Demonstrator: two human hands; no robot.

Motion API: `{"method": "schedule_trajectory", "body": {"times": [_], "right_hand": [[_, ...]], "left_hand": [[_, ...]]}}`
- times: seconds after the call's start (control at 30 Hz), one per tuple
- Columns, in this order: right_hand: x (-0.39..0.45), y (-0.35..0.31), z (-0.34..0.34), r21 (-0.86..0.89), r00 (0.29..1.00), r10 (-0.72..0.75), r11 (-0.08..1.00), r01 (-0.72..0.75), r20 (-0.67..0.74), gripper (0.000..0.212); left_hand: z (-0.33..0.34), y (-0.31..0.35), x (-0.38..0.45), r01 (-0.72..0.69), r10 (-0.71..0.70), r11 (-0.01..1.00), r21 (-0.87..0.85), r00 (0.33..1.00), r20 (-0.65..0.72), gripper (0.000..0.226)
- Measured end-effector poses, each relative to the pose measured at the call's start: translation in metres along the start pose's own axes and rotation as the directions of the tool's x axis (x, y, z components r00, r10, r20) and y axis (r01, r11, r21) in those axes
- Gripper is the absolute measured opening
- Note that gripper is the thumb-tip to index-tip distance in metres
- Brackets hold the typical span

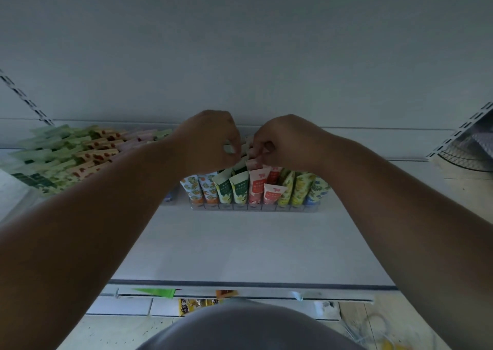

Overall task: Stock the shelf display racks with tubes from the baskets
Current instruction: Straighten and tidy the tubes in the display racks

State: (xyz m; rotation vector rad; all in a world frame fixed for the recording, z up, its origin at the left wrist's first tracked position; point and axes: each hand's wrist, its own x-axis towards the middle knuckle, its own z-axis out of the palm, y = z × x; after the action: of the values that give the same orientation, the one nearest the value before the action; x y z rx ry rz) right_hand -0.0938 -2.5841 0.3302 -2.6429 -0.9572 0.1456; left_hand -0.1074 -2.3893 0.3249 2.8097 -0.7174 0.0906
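Surface: a white shelf [240, 245] is being viewed from above, backed by a pale panel [240, 56]; slotted uprights [26, 98] are being shown at the left and right edges. Tiled floor [120, 331] is being glimpsed below the shelf lip.

Surroundings: a second rack of green and orange-patterned tubes [66, 157] is being kept at the far left of the shelf, its tubes leaning back and to the left. A wire fan guard [464, 157] is partly being shown at the right. Small packets [197, 305] are lying below the shelf edge. Both forearms are crossing the shelf and are hiding the rack's rear rows.

Task item: a clear display rack [253, 206] is being stocked toward the back of the shelf, its tubes [240, 189] standing cap-down, long axes upright and tilted slightly rearward, crimped ends uppermost. A pink tube [252, 152] is being pinched over the rack's rear rows by the curled fingers of the left hand [210, 138] and the right hand [285, 138]; its exact lie cannot be told.
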Motion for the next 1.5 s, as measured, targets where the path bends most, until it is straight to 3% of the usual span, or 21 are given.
{"method": "schedule_trajectory", "body": {"times": [0.33,0.47,0.7,0.9,1.13,1.23,1.37,1.5], "right_hand": [[-0.004,-0.006,0.000,-0.013,0.999,0.042,0.999,-0.043,-0.008,0.006],[-0.015,0.006,-0.006,-0.022,0.994,0.088,0.996,-0.089,-0.060,0.005],[-0.019,0.009,-0.008,-0.055,0.995,0.097,0.994,-0.097,-0.009,0.006],[-0.016,0.004,-0.010,-0.041,0.996,0.084,0.996,-0.083,0.026,0.012],[-0.020,0.003,-0.009,-0.020,0.998,0.069,0.997,-0.069,-0.007,0.017],[-0.029,0.001,-0.006,0.022,0.997,0.055,0.998,-0.053,-0.060,0.003],[-0.040,-0.003,-0.003,0.063,0.997,0.078,0.995,-0.078,0.014,0.006],[-0.040,-0.004,-0.003,-0.017,0.991,0.112,0.994,-0.111,0.067,0.005]], "left_hand": [[0.002,0.002,0.007,-0.014,0.014,1.000,-0.008,0.998,0.056,0.007],[0.003,0.005,0.005,-0.017,0.018,1.000,-0.024,1.000,0.010,0.009],[0.008,0.017,0.009,-0.065,0.065,0.996,-0.065,0.998,0.004,0.015],[0.010,0.023,0.015,-0.022,0.022,1.000,0.014,0.999,0.039,0.011],[0.007,0.023,0.006,0.007,-0.008,1.000,-0.023,1.000,-0.004,0.015],[0.006,0.023,-0.005,-0.041,0.033,0.996,-0.080,0.995,-0.094,0.011],[0.011,0.026,-0.011,-0.092,0.087,0.994,-0.052,0.992,-0.095,0.010],[0.015,0.034,-0.009,-0.076,0.074,0.997,-0.017,0.994,-0.076,0.007]]}}
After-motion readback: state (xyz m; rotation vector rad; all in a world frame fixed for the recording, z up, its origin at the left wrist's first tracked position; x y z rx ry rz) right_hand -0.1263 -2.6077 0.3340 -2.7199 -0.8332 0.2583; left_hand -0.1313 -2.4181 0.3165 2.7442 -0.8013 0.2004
